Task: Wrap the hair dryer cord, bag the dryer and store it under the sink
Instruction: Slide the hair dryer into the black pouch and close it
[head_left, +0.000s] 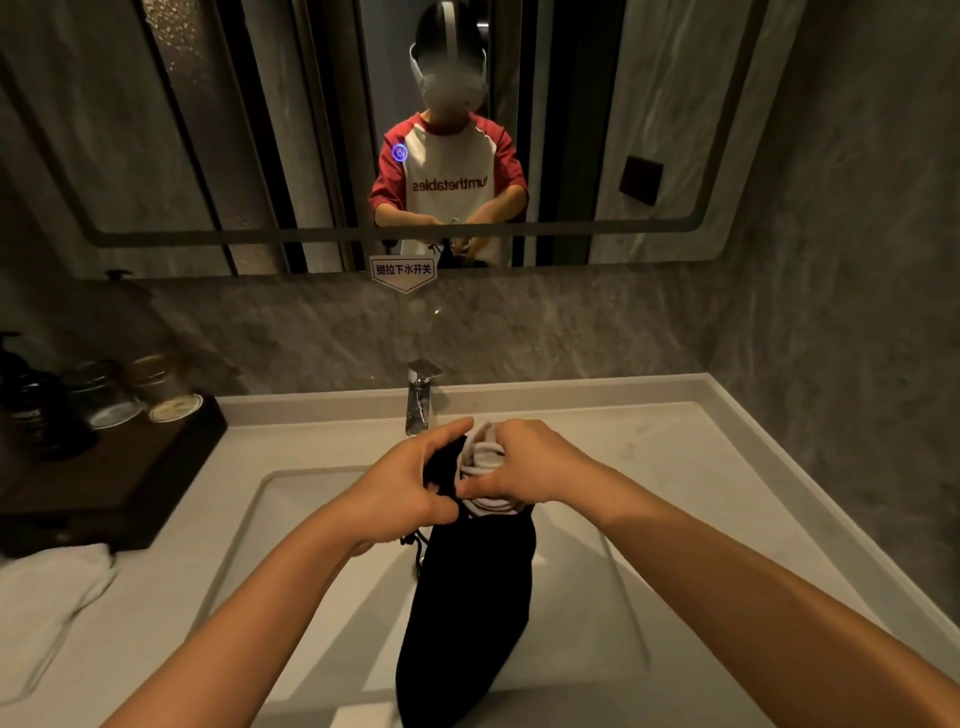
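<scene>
head | black bag (470, 613) upright, mouth up | hands grip mouth, white cord (485, 457)

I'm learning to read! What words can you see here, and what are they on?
"提拉下水开关": white pointed sign at the mirror's bottom edge.
"turnthetables", mirrored, first letters partly hidden: white and red T-shirt in the reflection.
Labels on the dark bottles and jars on the brown wooden tray: too dim and blurred to read.

A pale stone surface (649, 447) with a sunken basin (322, 519) carries a dark wooden tray (104, 483) at left, a white towel (47, 597) lower left, and a chrome faucet (422, 400) at centre
</scene>
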